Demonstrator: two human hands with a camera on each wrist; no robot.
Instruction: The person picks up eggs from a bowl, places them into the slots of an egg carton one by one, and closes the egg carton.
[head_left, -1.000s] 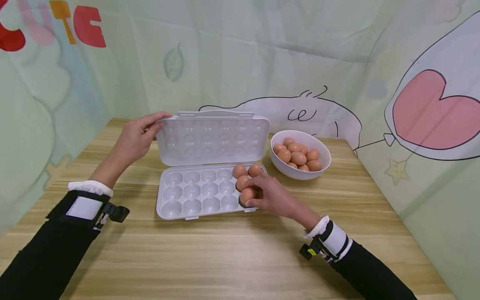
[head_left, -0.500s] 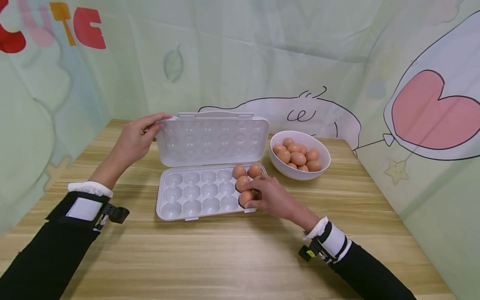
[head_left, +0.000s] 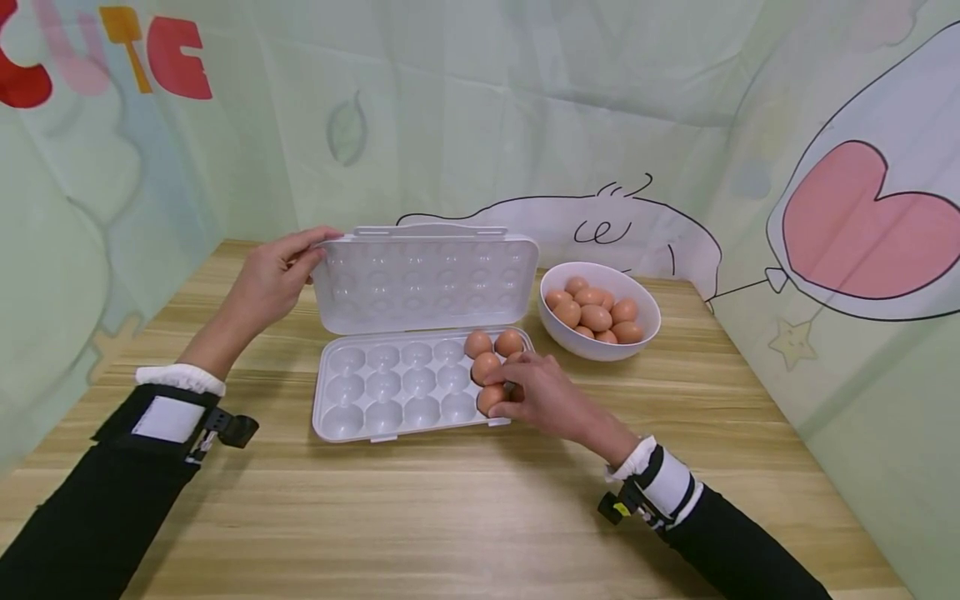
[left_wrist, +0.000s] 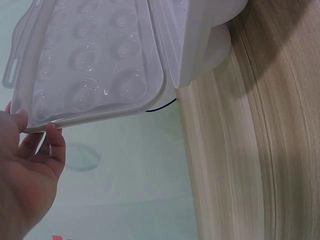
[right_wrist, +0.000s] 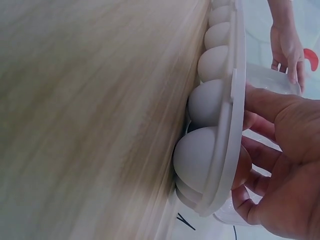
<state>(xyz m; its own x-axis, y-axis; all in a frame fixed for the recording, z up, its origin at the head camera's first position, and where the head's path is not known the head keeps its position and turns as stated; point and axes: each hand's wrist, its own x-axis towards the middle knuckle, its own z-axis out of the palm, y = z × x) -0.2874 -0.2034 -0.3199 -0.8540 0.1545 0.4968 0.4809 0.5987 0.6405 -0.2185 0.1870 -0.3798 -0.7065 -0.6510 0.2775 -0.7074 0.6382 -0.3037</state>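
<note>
An egg tray (head_left: 401,383) with round cups lies on the table, its hinged lid (head_left: 427,279) raised at the back. My left hand (head_left: 266,279) pinches the lid's upper left corner between thumb and fingers; the left wrist view shows the lid's dimpled inside (left_wrist: 85,60). At the tray's right end, my right hand (head_left: 551,396) pinches a brown egg (head_left: 491,399) at the front row. Brown eggs fill cups behind it, among them one egg (head_left: 478,343) in the back row. In the right wrist view, fingers (right_wrist: 265,105) curl over the tray rim, partly hiding the eggs.
A white bowl (head_left: 652,321) heaped with brown eggs (head_left: 596,317) stands just right of the raised lid. Behind the wooden table (head_left: 420,517) hangs a printed cloth (head_left: 480,125), which also runs along both sides.
The egg under my right hand has shifted slightly left and lower into its cup, and the thumb has drawn back a little from its front. My left hand keeps the lid up, unmoved.
</note>
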